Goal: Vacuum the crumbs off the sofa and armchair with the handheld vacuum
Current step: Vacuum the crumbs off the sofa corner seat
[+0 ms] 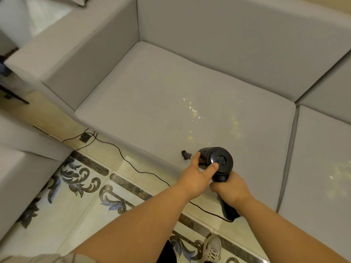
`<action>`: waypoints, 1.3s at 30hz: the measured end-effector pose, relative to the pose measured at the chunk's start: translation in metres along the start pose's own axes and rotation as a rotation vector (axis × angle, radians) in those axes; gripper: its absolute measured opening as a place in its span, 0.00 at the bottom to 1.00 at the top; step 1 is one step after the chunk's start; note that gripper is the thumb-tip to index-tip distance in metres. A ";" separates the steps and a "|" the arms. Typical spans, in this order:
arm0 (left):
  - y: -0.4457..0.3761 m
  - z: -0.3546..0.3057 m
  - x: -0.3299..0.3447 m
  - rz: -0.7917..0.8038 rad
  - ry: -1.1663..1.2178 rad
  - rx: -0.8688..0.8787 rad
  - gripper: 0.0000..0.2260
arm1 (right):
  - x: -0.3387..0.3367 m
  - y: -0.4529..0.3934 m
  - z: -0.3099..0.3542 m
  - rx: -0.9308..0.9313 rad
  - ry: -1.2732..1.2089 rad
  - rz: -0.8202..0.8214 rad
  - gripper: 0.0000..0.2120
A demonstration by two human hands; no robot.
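A black handheld vacuum hovers over the front edge of the grey sofa seat cushion. My right hand grips its handle from below. My left hand holds the vacuum's round body, thumb on the rear cap and fingers round the left side. A small black nozzle piece lies on the cushion just left of my fingers. Pale yellow crumbs are scattered across the cushion's middle, with more crumbs to the right. Another patch of crumbs lies on the neighbouring cushion at far right.
A black cord runs from the vacuum's handle across the patterned tile floor to a plug box by the sofa base. A grey armchair stands at the left. My shoe is at the bottom.
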State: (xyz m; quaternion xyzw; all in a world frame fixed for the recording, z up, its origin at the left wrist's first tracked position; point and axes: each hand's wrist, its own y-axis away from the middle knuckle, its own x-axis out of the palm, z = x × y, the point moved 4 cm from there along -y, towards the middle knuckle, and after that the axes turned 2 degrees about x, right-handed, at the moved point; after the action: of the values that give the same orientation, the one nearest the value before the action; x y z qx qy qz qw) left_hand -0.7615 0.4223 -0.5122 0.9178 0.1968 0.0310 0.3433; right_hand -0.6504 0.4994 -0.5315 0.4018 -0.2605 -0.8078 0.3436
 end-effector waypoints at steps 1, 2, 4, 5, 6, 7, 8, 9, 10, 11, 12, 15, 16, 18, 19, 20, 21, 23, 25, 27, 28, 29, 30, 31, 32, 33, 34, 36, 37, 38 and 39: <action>0.001 0.006 0.003 -0.004 0.016 -0.011 0.35 | 0.001 0.000 -0.004 -0.001 0.014 0.013 0.14; 0.003 0.010 0.008 -0.008 0.034 -0.021 0.36 | 0.000 0.000 -0.010 -0.003 0.022 0.021 0.14; 0.006 0.014 0.019 -0.022 0.062 -0.027 0.36 | -0.005 0.001 -0.019 -0.010 0.043 0.035 0.14; 0.008 0.014 0.027 -0.037 0.066 -0.022 0.36 | -0.010 0.001 -0.024 -0.013 0.054 0.041 0.14; 0.008 0.013 0.031 -0.048 0.067 -0.019 0.35 | -0.013 0.001 -0.026 -0.016 0.063 0.042 0.14; 0.010 0.011 0.040 -0.058 0.065 -0.020 0.35 | -0.021 0.001 -0.031 -0.016 0.076 0.045 0.14; 0.011 0.010 0.047 -0.066 0.069 -0.023 0.35 | -0.027 0.001 -0.035 -0.017 0.084 0.051 0.14; 0.012 0.010 0.053 -0.072 0.072 -0.025 0.35 | -0.032 0.002 -0.038 -0.017 0.090 0.058 0.14; 0.014 0.009 0.060 -0.080 0.080 -0.024 0.35 | -0.037 0.003 -0.042 -0.020 0.099 0.065 0.14; 0.016 0.008 0.066 -0.085 0.085 -0.024 0.35 | -0.041 0.003 -0.044 -0.026 0.107 0.072 0.13; 0.016 0.008 0.070 -0.091 0.084 -0.026 0.35 | -0.045 0.004 -0.047 -0.030 0.113 0.075 0.13; 0.018 0.007 0.083 -0.100 0.096 -0.032 0.35 | -0.056 0.007 -0.054 -0.054 0.131 0.077 0.13; 0.019 0.005 0.087 -0.101 0.104 -0.030 0.35 | -0.060 0.008 -0.056 -0.059 0.135 0.072 0.13; 0.021 0.000 0.093 -0.109 0.114 -0.022 0.36 | -0.067 0.009 -0.055 -0.077 0.146 0.062 0.13; 0.020 -0.001 0.093 -0.114 0.122 -0.015 0.36 | -0.068 0.009 -0.053 -0.087 0.152 0.059 0.13; 0.020 -0.004 0.092 -0.125 0.130 -0.003 0.36 | -0.069 0.008 -0.049 -0.099 0.155 0.054 0.14; 0.019 -0.008 0.088 -0.142 0.137 0.012 0.36 | -0.069 0.005 -0.043 -0.117 0.150 0.053 0.14; 0.011 -0.013 0.077 -0.171 0.128 0.031 0.36 | -0.065 -0.005 -0.030 -0.141 0.126 0.054 0.16; 0.003 -0.016 0.064 -0.190 0.115 0.030 0.35 | -0.057 -0.015 -0.017 -0.153 0.105 0.070 0.18; -0.008 -0.013 0.054 -0.189 0.096 0.018 0.35 | -0.048 -0.024 -0.012 -0.140 0.094 0.081 0.18; -0.014 -0.009 0.052 -0.170 0.086 0.006 0.35 | -0.045 -0.029 -0.014 -0.124 0.087 0.080 0.17; -0.018 -0.006 0.051 -0.147 0.082 -0.006 0.35 | -0.043 -0.031 -0.016 -0.103 0.076 0.075 0.16; -0.020 -0.004 0.052 -0.127 0.088 -0.015 0.36 | -0.044 -0.031 -0.020 -0.083 0.065 0.068 0.16; -0.021 -0.004 0.055 -0.114 0.100 -0.018 0.36 | -0.046 -0.030 -0.023 -0.066 0.064 0.060 0.15; -0.022 -0.006 0.058 -0.104 0.107 -0.017 0.36 | -0.050 -0.030 -0.025 -0.051 0.071 0.053 0.14; -0.022 -0.009 0.061 -0.096 0.111 -0.021 0.36 | -0.054 -0.029 -0.025 -0.038 0.078 0.049 0.14; -0.023 -0.014 0.061 -0.091 0.114 -0.025 0.35 | -0.059 -0.029 -0.022 -0.028 0.076 0.039 0.14; -0.025 -0.023 0.058 -0.085 0.110 -0.022 0.35 | -0.064 -0.028 -0.014 -0.017 0.058 0.029 0.14; -0.026 -0.028 0.053 -0.087 0.099 -0.013 0.34 | -0.064 -0.029 -0.008 -0.018 0.050 0.029 0.14; -0.027 -0.032 0.046 -0.097 0.088 0.000 0.34 | -0.062 -0.029 -0.001 -0.021 0.038 0.029 0.14; -0.027 -0.036 0.039 -0.112 0.080 0.017 0.34 | -0.059 -0.030 0.007 -0.028 0.022 0.031 0.15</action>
State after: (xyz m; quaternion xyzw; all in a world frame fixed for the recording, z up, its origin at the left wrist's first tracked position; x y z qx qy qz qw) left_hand -0.7421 0.4783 -0.5050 0.9063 0.2617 0.0464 0.3285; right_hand -0.6404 0.5642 -0.5210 0.4016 -0.2519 -0.8015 0.3645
